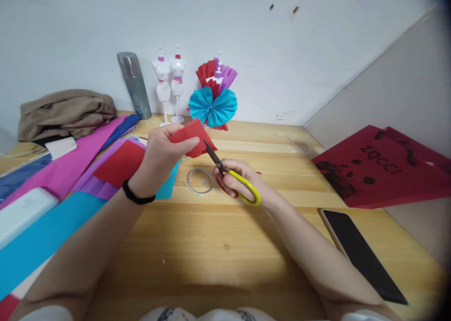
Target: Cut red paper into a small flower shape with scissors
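My left hand (165, 149) pinches a folded piece of red paper (190, 135) between thumb and fingers, above the wooden table (225, 246). My right hand (239, 175) is closed around yellow-handled scissors (246, 187), whose dark blades point up and left and touch the right edge of the red paper. Below the hands a thin round ring (200, 181) lies on the table with tiny blue scraps in it. Behind the paper a mannequin wears a blue pleated paper fan (212, 107) with red and purple paper above it.
Two white mannequins (163, 84) and a grey bottle (134, 85) stand by the wall. Coloured paper sheets (66, 161), a white object (24, 213) and brown cloth (66, 112) lie left. At right are a red bag (380, 171) and a phone (362, 255).
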Available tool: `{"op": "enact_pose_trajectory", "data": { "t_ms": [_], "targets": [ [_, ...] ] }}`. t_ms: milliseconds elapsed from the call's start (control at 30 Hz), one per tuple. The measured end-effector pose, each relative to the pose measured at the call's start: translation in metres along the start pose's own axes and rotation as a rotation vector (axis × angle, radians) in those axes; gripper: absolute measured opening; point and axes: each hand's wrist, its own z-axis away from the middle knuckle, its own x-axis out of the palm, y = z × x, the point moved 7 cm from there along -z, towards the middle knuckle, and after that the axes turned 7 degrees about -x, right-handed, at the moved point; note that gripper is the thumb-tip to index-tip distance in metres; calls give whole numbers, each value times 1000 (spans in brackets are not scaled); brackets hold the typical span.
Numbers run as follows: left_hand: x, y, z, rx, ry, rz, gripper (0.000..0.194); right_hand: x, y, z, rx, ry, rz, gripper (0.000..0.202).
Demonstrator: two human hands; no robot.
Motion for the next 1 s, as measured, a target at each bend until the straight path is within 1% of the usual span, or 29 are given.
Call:
{"op": "enact_pose_trajectory", "data": {
  "t_ms": [100,200,367,500,667,900,1000],
  "targets": [
    [-1,7,0,147,43,-128,19,0,0,0,-5,0,-3,58],
    [-1,8,-1,195,41,-157,18,0,0,-1,-8,-1,-3,57],
    [-1,5,-3,178,19,-138,14,0,0,-1,-5,-8,-9,57],
    [-3,5,-3,185,30,-142,18,0,-1,-1,-17,-11,-7,57],
    [-3,6,-4,196,7,-186,17,0,-1,-1,-28,-24,-15,55],
    [-2,7,-3,186,3,-162,13,-2,0,-1,-35,-29,-12,54],
    [-2,6,-2,183,12,-150,16,-2,0,0,-33,-26,-4,54]
  ]
}}
